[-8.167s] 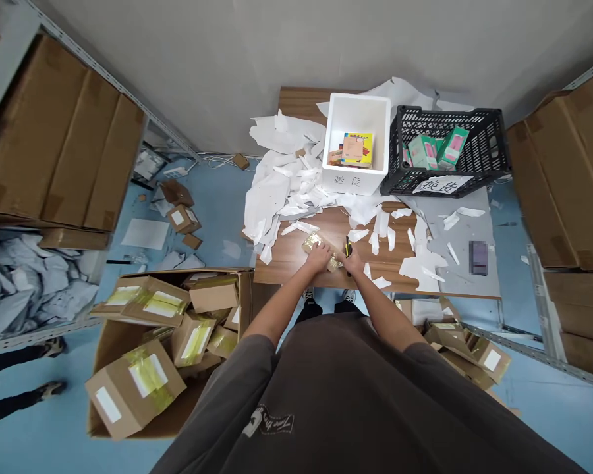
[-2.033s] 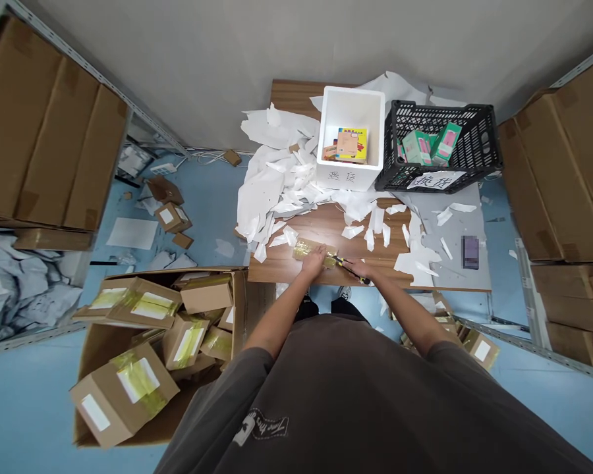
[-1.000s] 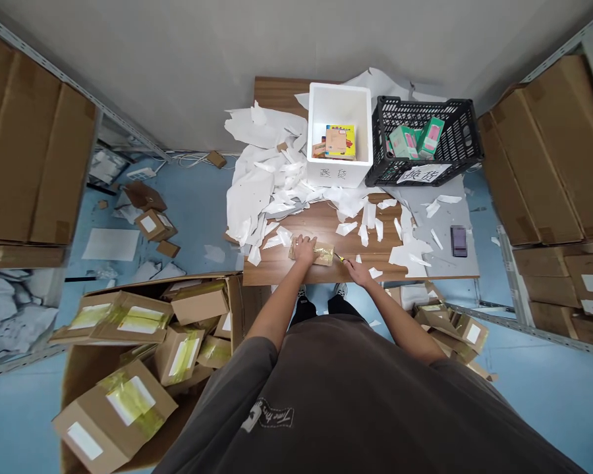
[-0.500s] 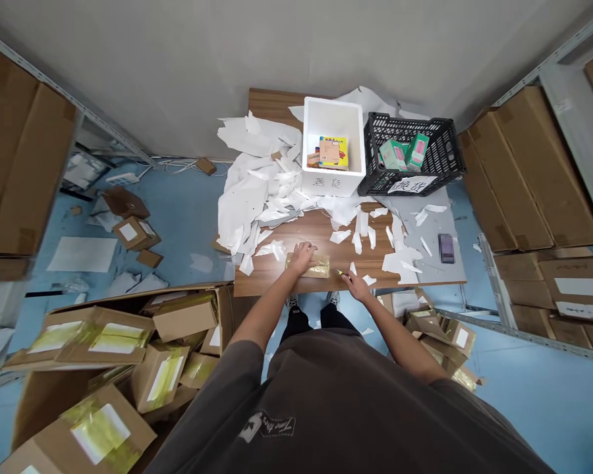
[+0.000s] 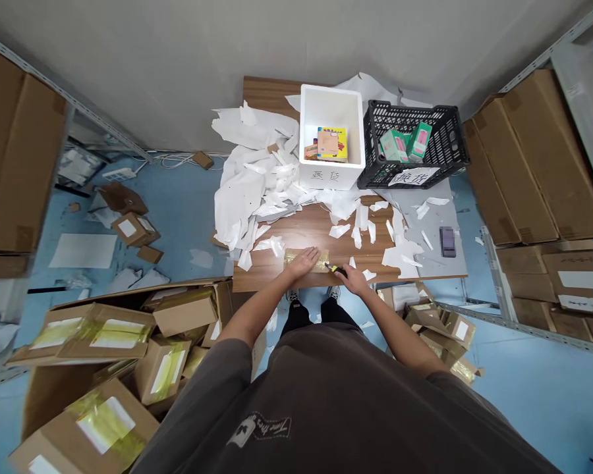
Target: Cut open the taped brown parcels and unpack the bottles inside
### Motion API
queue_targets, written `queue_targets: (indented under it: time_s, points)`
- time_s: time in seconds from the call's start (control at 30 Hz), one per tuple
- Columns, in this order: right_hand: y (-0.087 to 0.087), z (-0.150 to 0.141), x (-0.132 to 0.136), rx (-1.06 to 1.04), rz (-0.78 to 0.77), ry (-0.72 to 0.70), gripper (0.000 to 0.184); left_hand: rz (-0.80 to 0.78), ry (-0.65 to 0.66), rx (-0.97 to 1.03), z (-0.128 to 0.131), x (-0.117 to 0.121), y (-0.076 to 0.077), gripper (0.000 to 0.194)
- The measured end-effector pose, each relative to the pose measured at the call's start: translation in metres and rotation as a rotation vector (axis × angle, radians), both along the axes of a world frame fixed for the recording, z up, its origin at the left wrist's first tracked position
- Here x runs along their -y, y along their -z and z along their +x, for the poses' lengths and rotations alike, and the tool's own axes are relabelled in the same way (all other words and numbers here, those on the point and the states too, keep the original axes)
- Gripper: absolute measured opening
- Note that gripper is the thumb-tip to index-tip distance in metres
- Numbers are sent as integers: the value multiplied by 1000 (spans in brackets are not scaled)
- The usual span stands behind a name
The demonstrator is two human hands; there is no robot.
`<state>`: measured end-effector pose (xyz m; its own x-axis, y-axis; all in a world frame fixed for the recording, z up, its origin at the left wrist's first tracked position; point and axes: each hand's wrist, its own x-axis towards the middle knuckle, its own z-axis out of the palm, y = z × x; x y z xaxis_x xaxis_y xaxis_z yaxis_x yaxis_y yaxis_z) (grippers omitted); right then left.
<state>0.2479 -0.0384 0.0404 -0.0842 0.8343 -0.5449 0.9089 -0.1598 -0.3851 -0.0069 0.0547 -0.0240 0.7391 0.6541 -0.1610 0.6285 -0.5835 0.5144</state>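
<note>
A small flat cardboard box covered in shiny clear tape (image 5: 321,262) lies near the front edge of the wooden table (image 5: 257,280). My left hand (image 5: 304,261) rests flat over its middle, fingers stretched out towards the right. In my right hand (image 5: 354,279) is a yellow and black utility knife (image 5: 337,269), its tip pointing left at the right end of the box. Whether the blade touches the tape is too small to tell. White paper scraps (image 5: 368,274) lie just beyond my right hand.
Torn white paper (image 5: 237,197) heaps on the table's left. A white foam box (image 5: 329,176) and a black crate (image 5: 410,161) stand at the back, holding small boxes. A phone (image 5: 447,241) lies at right. Taped parcels (image 5: 163,368) fill a large carton below left; more cartons (image 5: 439,329) lie below right.
My right hand has brought the knife left, up to the right end of the box. The left hand's fingers have flattened out over the box. The view has shifted slightly.
</note>
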Motion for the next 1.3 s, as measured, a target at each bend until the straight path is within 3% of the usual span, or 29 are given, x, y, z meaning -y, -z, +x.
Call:
queue_targets:
  time_s: [0.33,0.87,1.13,1.2,1.3]
  points:
    - [2,-6,-20,117,8,-167,38,17,-143,24,12,20,18,54]
    - [1,2,-26,133,44,-174,36,57,-236,13,15,31,25,53]
    - [0,-5,-37,131,40,-204,46,76,-299,12,14,31,28,52]
    - [1,1,-41,104,39,-173,48,74,-313,23,13,30,28,52]
    - [3,40,-38,103,44,45,46,75,-334,22,13,32,26,51]
